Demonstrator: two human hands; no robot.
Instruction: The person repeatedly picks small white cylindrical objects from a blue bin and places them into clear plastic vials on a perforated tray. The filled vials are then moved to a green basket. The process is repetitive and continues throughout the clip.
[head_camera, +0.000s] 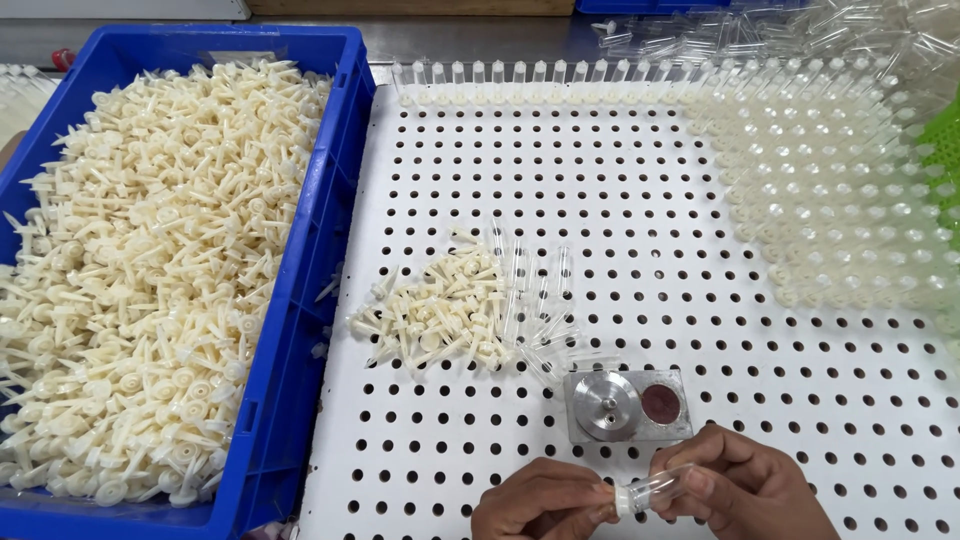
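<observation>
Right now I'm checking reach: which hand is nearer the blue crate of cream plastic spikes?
Left. The left hand sits at the bottom edge, closer to the blue crate; the right hand is farther off, below the metal fixture.

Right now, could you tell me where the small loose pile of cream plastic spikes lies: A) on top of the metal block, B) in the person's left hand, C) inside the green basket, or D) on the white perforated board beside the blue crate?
D: the loose pile of cream spikes rests on the white perforated board, just right of the blue crate.
</observation>
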